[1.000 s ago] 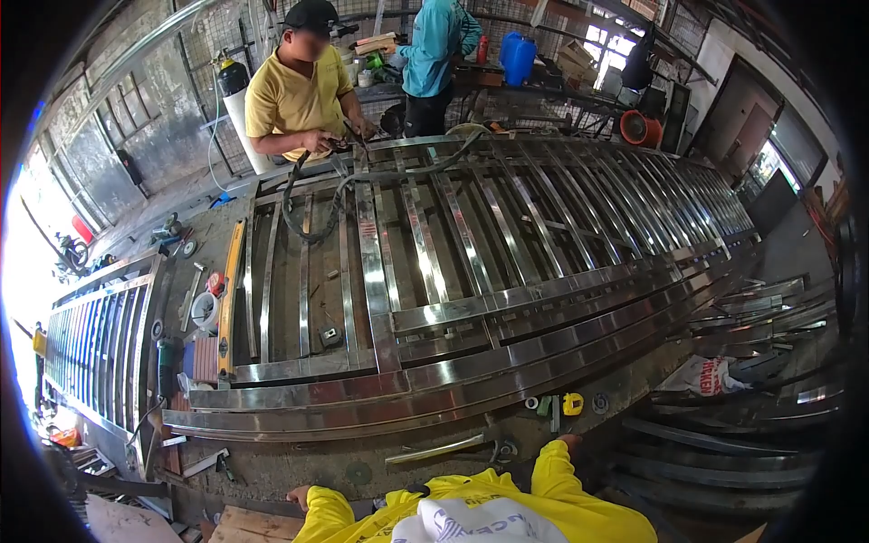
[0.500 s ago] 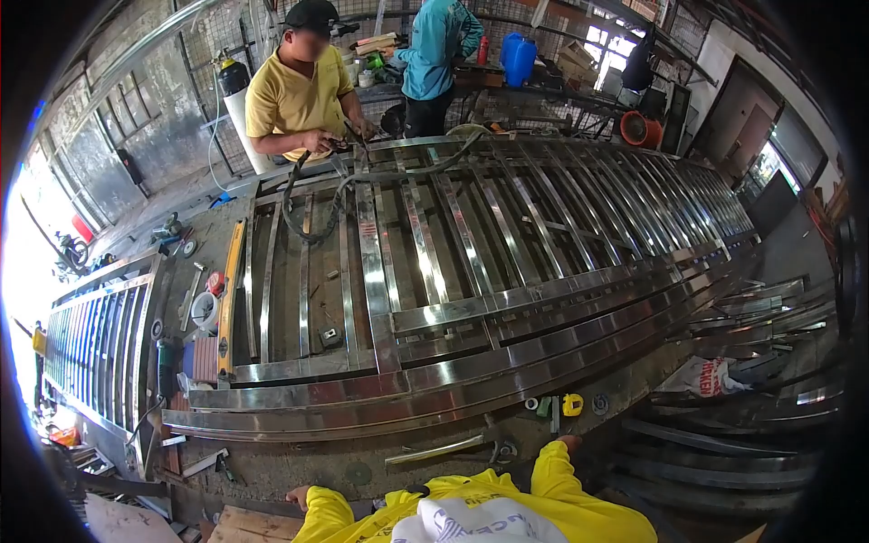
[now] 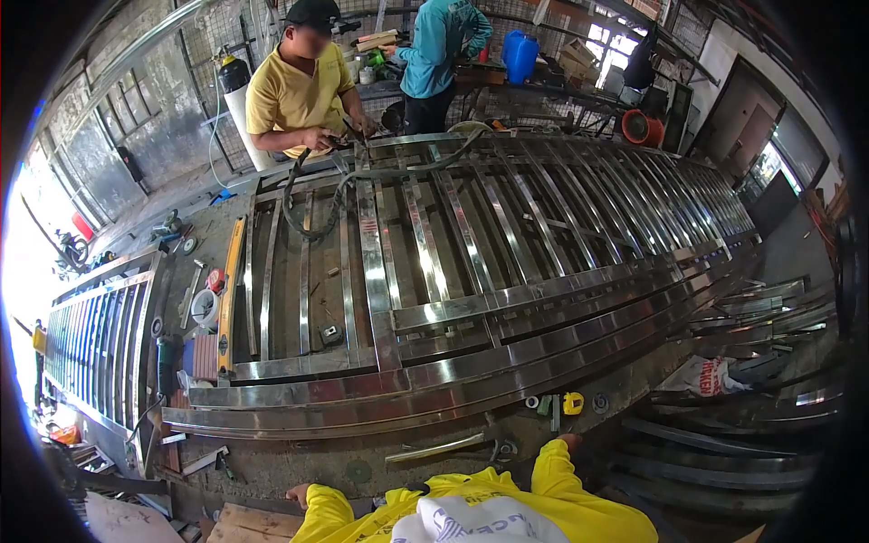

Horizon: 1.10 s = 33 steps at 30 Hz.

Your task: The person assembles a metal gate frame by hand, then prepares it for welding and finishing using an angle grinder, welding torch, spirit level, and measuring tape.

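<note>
Head view: can't tell how fingers sit on left hand (image 3: 297,495) or right hand (image 3: 570,442); metal frame (image 3: 471,307) lies ahead of both, tape measure (image 3: 573,404) just past right hand, best kept within reach.

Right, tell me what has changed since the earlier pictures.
Nothing visibly moved, and nothing was taken up or let go. The left hand and right hand stay low at the near side; the yellow tape measure, metal frame and looped cable lie as they did.
</note>
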Motion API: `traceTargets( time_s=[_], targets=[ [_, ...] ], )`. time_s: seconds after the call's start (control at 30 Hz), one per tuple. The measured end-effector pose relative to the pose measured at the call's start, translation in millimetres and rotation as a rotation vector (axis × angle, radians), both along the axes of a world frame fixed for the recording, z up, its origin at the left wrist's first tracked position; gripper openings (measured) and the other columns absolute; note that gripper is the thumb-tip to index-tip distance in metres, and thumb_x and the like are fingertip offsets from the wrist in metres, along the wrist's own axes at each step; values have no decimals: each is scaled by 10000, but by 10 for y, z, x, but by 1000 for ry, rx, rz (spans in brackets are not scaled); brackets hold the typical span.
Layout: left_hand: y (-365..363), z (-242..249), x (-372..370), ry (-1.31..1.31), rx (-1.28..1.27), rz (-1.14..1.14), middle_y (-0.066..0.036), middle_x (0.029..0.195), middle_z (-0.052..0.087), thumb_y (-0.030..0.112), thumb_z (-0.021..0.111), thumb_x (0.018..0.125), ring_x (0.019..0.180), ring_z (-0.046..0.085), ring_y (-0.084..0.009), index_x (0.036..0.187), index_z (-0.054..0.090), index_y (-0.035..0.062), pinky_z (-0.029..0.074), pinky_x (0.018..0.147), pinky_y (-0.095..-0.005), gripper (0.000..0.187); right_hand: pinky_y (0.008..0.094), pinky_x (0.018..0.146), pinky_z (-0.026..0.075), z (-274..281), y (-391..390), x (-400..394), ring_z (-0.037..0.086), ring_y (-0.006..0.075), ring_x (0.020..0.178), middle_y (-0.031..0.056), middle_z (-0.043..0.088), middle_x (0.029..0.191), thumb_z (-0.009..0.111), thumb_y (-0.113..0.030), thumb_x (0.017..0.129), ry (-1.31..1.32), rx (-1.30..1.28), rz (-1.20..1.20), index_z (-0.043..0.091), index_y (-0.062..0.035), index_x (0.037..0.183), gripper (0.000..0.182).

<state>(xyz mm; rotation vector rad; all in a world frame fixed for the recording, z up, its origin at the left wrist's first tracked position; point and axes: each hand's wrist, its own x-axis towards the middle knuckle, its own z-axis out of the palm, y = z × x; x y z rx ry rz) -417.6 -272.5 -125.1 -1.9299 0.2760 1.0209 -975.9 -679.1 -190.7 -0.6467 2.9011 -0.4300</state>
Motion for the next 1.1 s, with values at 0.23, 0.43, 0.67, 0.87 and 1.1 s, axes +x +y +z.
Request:
traceTargets(
  time_s=[0.23, 0.43, 0.67, 0.87, 1.1],
  targets=[
    [208, -554, 190, -73, 130, 88, -45, 1263, 622, 418, 485, 944, 1115, 589, -283, 1264, 625, 174, 353, 925, -626, 426, 429, 755, 578, 300, 44, 105, 697, 318, 886, 207, 656, 1052, 426, -81, 968, -85, 128, 31, 430, 18, 1331, 376],
    [-14, -67, 22, -23, 57, 51, -41, 1250, 630, 414, 488, 943, 1100, 599, -275, 1261, 627, 187, 353, 923, -629, 414, 426, 738, 578, 84, 42, 26, 699, 314, 868, 203, 657, 1033, 442, -77, 956, -36, 90, 20, 444, 24, 1301, 359],
    [-56, 7, -12, -23, 55, 18, -41, 1274, 616, 411, 495, 946, 1102, 599, -273, 1284, 611, 220, 355, 915, -631, 405, 423, 718, 578, -101, 17, -73, 700, 309, 846, 198, 659, 1011, 461, -72, 942, -4, 60, 8, 460, 31, 1266, 340],
    [-203, 340, -106, -19, 42, 4, -40, 1288, 607, 412, 497, 946, 1111, 595, -271, 1287, 609, 210, 357, 907, -634, 412, 421, 701, 579, -299, -22, -176, 702, 304, 828, 194, 660, 991, 478, -68, 930, 24, 37, 1, 474, 37, 1236, 324],
    [34, -55, 33, 3, 6, -2, -44, 1316, 591, 416, 491, 942, 1134, 585, -275, 1289, 611, 198, 359, 896, -642, 428, 415, 733, 573, -233, -19, -154, 693, 313, 859, 201, 654, 1025, 481, -59, 926, 26, 32, -8, 496, 24, 1206, 292]
  ],
)
